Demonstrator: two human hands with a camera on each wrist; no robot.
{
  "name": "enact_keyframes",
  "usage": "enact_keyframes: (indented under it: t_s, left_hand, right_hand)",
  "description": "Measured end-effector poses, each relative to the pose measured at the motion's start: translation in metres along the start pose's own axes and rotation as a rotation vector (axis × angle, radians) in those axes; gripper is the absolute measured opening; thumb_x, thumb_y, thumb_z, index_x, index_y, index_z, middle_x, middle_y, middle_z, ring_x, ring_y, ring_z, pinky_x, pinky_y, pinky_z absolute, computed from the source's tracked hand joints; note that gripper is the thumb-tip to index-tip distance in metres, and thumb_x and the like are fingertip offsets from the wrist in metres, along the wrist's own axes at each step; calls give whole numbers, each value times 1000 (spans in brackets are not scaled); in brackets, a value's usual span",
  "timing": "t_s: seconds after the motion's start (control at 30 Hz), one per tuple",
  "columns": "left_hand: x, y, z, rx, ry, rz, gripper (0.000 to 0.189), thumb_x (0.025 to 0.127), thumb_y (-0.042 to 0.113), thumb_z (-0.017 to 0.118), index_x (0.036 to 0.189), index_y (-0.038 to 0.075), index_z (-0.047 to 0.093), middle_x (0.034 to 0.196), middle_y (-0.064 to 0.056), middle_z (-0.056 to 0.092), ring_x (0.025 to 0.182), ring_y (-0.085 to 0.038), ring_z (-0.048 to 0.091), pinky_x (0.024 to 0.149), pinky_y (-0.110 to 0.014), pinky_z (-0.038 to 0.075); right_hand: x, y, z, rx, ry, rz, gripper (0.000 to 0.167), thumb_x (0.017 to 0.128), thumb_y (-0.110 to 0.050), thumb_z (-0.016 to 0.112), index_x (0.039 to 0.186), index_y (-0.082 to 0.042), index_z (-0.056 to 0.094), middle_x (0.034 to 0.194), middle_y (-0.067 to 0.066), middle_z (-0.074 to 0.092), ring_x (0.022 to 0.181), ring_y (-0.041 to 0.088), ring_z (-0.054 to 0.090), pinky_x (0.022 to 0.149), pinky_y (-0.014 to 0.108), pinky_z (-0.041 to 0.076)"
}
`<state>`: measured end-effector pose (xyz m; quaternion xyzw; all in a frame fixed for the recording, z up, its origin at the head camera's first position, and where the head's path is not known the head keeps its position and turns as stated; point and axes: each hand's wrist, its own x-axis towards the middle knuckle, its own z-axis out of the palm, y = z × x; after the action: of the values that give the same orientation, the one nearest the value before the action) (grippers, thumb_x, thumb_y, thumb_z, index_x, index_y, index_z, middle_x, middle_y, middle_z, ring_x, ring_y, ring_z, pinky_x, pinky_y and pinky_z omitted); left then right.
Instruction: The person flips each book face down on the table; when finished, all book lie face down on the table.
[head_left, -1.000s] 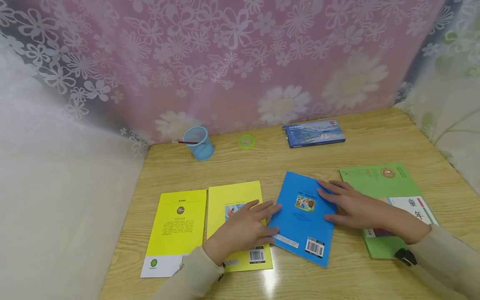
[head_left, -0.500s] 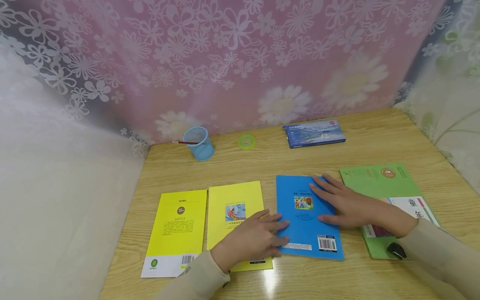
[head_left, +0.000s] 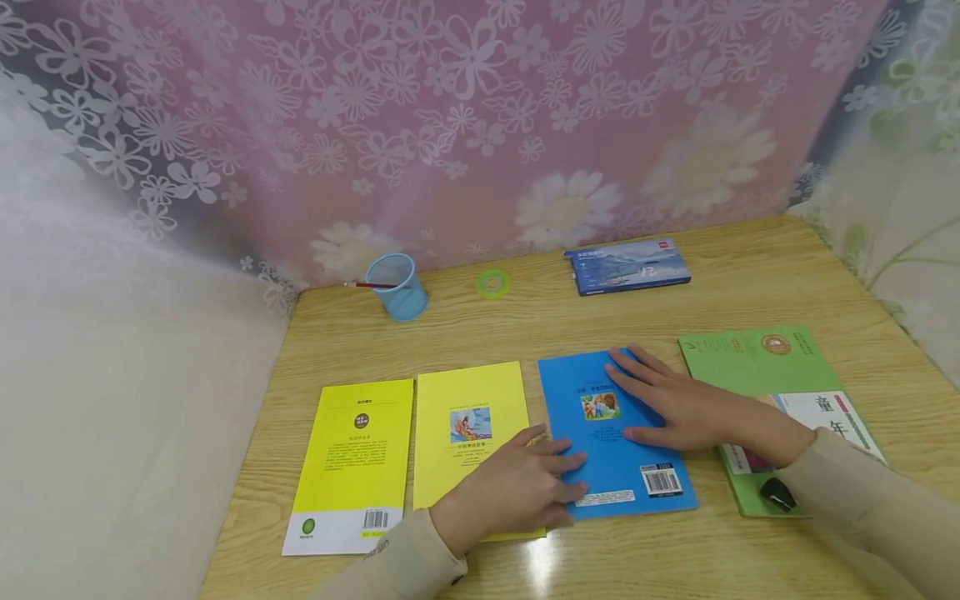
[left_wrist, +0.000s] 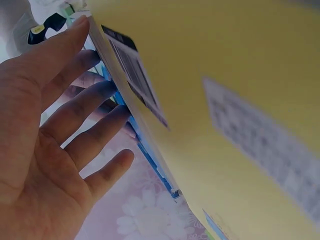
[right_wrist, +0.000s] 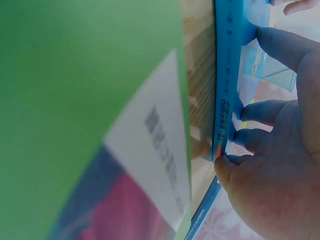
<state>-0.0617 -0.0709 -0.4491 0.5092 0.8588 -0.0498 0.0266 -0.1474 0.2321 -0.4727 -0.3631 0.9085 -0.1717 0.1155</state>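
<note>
A blue book (head_left: 600, 454) lies back cover up on the table, its spine side visible in the right wrist view. My right hand (head_left: 678, 408) rests on its upper right part with fingers spread. The fingertips of my left hand (head_left: 517, 483) touch its lower left part. Beneath that hand lies a pale yellow book (head_left: 468, 387), partly covered by it; the cover fills much of the left wrist view. Under my right forearm is a green book (head_left: 742, 367) with a white band. A brighter yellow book (head_left: 360, 475) lies at the far left of the row.
Behind the books, a blue mesh pen cup (head_left: 405, 302) holds a pencil (head_left: 367, 285). A green roll of tape (head_left: 492, 284) lies to its right, then a blue flat box (head_left: 630, 267). A floral curtain (head_left: 480, 125) hangs at the table's back edge.
The blue book has turned counterclockwise from a clear tilt to a slight opposite one. My left hand has shifted a little right, and my right hand a little left.
</note>
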Motion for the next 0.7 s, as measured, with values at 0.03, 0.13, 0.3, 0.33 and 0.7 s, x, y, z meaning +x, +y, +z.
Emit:
enact_keyframes:
  t_s: [0.03,0.13,0.3,0.33,0.7]
  left_hand:
    - [0,1,1,-4,1,1,41,101,58,63,138,40,70,152,8,61,145,-17,56,125,-47,41]
    - [1,3,2,-8,-4,1,42,101,58,62,139,40,69,153,8,61,146,-16,55,124,-46,41]
    - [1,3,1,-27,-10,-6,43,101,59,62,138,40,69,153,8,61,146,-16,55,124,-47,41]
    - [1,3,0,-32,-11,-6,42,101,59,62,137,40,70,153,7,61,146,-16,55,123,-48,42]
    - [19,-7,-11,-154,-9,-22,26,103,50,64,120,39,79,134,13,71,129,-10,64,113,-34,48]
  right_hand:
    - [1,0,0,-1,0,-6,94,99,-61,63,166,-6,29,176,19,17,162,48,12,121,70,34]
    - [2,-2,0,7,2,-15,92,100,-59,64,165,-4,29,176,20,18,162,48,12,121,70,34]
    - [3,-4,-3,4,-1,-9,92,99,-58,65,166,-5,29,176,20,18,162,48,12,121,69,34]
    - [3,-4,-3,5,-1,-7,92,100,-58,65,166,-5,30,176,20,19,162,48,13,121,69,34]
    - [-23,-12,-11,-32,63,-50,55,102,-40,69,149,-12,60,166,18,42,151,47,39,113,61,47]
